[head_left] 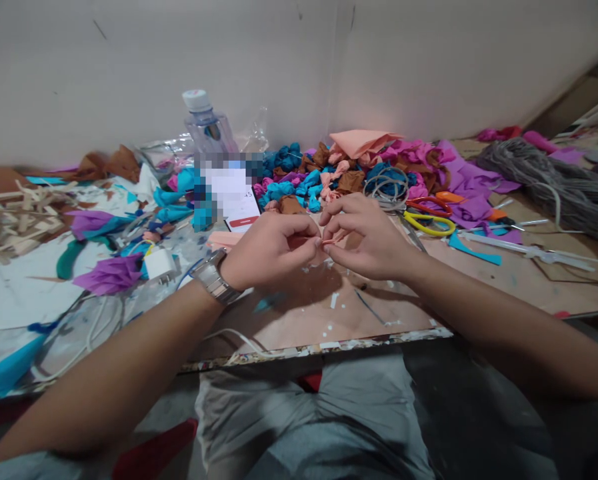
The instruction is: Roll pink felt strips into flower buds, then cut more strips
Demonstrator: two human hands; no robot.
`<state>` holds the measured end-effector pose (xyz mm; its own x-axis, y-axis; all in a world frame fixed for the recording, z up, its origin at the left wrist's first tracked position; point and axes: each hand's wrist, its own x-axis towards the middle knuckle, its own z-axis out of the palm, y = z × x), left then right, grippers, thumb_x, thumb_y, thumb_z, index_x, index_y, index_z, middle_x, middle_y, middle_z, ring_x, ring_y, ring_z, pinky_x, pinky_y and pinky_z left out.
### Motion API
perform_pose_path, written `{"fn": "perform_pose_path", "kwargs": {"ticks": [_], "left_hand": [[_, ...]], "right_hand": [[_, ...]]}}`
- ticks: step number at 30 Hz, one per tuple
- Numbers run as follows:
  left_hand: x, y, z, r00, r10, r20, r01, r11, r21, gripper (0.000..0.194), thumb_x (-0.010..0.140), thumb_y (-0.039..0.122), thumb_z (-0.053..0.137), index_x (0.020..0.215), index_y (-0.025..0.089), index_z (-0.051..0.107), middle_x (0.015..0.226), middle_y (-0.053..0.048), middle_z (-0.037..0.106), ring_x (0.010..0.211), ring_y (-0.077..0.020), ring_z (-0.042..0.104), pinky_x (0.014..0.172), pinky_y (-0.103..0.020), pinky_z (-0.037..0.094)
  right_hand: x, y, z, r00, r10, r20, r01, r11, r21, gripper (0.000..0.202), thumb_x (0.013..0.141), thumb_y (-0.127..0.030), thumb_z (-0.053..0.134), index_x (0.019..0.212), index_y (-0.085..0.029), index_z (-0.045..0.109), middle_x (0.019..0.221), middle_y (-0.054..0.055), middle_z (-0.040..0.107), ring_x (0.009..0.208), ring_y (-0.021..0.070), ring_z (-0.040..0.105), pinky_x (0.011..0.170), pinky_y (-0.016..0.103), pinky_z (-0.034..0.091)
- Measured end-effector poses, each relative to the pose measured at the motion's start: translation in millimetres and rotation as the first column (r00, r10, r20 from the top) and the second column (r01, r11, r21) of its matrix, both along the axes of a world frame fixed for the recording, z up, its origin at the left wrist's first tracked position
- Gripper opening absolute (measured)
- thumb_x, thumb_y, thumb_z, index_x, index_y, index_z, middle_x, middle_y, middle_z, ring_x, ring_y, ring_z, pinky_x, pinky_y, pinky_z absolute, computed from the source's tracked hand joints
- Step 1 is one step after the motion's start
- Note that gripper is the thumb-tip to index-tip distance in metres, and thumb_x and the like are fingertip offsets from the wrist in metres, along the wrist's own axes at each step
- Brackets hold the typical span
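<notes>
My left hand (279,248), with a metal watch on the wrist, pinches a small piece of peach crepe paper (331,239) between thumb and forefinger. My right hand (366,237) meets it from the other side, its thumb and forefinger closed on the same paper. The fingertips nearly touch, just above the table (303,320) and near its front edge. Most of the paper is hidden by the fingers. Behind the hands lies a heap of twisted paper pieces (311,183) in blue, brown, pink and peach.
A phone (236,197) and a plastic bottle (211,130) stand behind my left hand. Scissors with yellow and red handles (431,223), a glue stick (529,248) and grey yarn (549,183) are at the right. Wooden sticks (21,217), purple paper flowers (109,273) and a white charger (161,265) lie left.
</notes>
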<state>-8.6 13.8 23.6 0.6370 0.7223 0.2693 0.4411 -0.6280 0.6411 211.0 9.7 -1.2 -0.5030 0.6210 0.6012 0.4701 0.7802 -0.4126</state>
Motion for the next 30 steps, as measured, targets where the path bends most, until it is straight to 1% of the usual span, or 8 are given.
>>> {"fn": "perform_pose_path", "kwargs": {"ticks": [3, 7, 12, 15, 17, 20, 24, 30], "left_hand": [[-0.3, -0.3, -0.2, 1.000, -0.009, 0.003, 0.009, 1.000, 0.013, 0.021, 0.091, 0.030, 0.059, 0.082, 0.015, 0.070, 0.071, 0.000, 0.069, 0.064, -0.0111, 0.057, 0.063, -0.023, 0.041], [-1.0, -0.2, -0.1, 1.000, -0.014, -0.016, 0.015, 0.998, 0.058, 0.020, 0.092, 0.029, 0.059, 0.082, 0.015, 0.071, 0.071, 0.000, 0.070, 0.063, -0.0110, 0.058, 0.062, -0.022, 0.041], [0.6, -0.3, -1.9, 0.996, -0.007, -0.092, 0.030, 0.970, 0.239, 0.018, 0.092, 0.027, 0.059, 0.085, 0.015, 0.072, 0.072, -0.002, 0.071, 0.063, -0.0115, 0.060, 0.060, -0.023, 0.038], [1.6, -0.2, -2.9, 0.991, -0.010, -0.135, 0.050, 0.954, 0.296, 0.018, 0.092, 0.026, 0.059, 0.084, 0.016, 0.072, 0.073, -0.003, 0.073, 0.064, -0.0125, 0.062, 0.061, -0.023, 0.038], [1.4, 0.0, -2.7, 0.990, -0.019, -0.138, 0.058, 0.958, 0.282, 0.019, 0.093, 0.026, 0.058, 0.086, 0.016, 0.073, 0.076, -0.003, 0.074, 0.066, -0.0129, 0.062, 0.061, -0.024, 0.038], [-0.9, 1.3, -0.8, 0.994, -0.024, -0.110, 0.047, 0.976, 0.212, 0.020, 0.093, 0.027, 0.057, 0.090, 0.016, 0.074, 0.075, -0.002, 0.073, 0.064, -0.0124, 0.060, 0.062, -0.024, 0.038], [-5.2, 5.2, 2.7, 0.998, -0.008, -0.062, 0.013, 0.996, 0.087, 0.023, 0.093, 0.030, 0.057, 0.082, 0.016, 0.071, 0.070, -0.002, 0.068, 0.064, -0.0128, 0.057, 0.064, -0.025, 0.041], [-6.6, 9.5, 3.3, 0.999, -0.018, -0.038, 0.017, 1.000, -0.021, 0.023, 0.092, 0.030, 0.058, 0.084, 0.014, 0.072, 0.070, -0.001, 0.068, 0.065, -0.0124, 0.055, 0.063, -0.025, 0.041]], "right_hand": [[-0.4, -0.7, 1.2, 1.000, 0.016, -0.019, -0.016, 1.000, 0.001, 0.009, 0.090, -0.029, 0.069, 0.083, -0.023, 0.066, 0.104, 0.007, 0.071, 0.103, 0.0257, 0.064, 0.097, 0.046, 0.044], [-0.4, -0.8, 1.0, 0.999, 0.022, -0.035, -0.022, 1.000, -0.003, 0.007, 0.090, -0.024, 0.067, 0.083, -0.023, 0.066, 0.104, 0.007, 0.071, 0.103, 0.0250, 0.064, 0.097, 0.045, 0.044], [0.4, 0.1, 0.5, 0.996, 0.055, -0.067, -0.058, 0.997, -0.049, 0.009, 0.088, -0.021, 0.066, 0.080, -0.023, 0.066, 0.105, 0.006, 0.070, 0.106, 0.0245, 0.064, 0.099, 0.044, 0.045], [1.2, 0.9, 0.5, 0.995, 0.066, -0.081, -0.075, 0.991, -0.112, 0.011, 0.087, -0.019, 0.064, 0.077, -0.023, 0.066, 0.107, 0.006, 0.068, 0.108, 0.0247, 0.063, 0.099, 0.045, 0.045], [1.7, 1.4, 0.8, 0.993, 0.071, -0.090, -0.083, 0.987, -0.139, 0.012, 0.088, -0.018, 0.063, 0.077, -0.022, 0.066, 0.109, 0.007, 0.067, 0.110, 0.0244, 0.063, 0.099, 0.045, 0.045], [2.0, 2.0, 0.9, 0.993, 0.070, -0.098, -0.084, 0.987, -0.139, 0.012, 0.088, -0.017, 0.062, 0.078, -0.022, 0.065, 0.109, 0.007, 0.065, 0.110, 0.0240, 0.062, 0.100, 0.044, 0.045], [2.1, 3.5, -0.3, 0.995, 0.036, -0.095, -0.048, 0.991, -0.129, 0.009, 0.085, -0.016, 0.064, 0.078, -0.022, 0.063, 0.106, 0.007, 0.065, 0.107, 0.0251, 0.062, 0.100, 0.046, 0.045], [2.1, 3.9, -1.2, 0.996, 0.021, -0.081, -0.033, 0.990, -0.140, 0.009, 0.085, -0.022, 0.066, 0.076, -0.022, 0.063, 0.104, 0.007, 0.066, 0.104, 0.0267, 0.063, 0.097, 0.047, 0.046]]}}
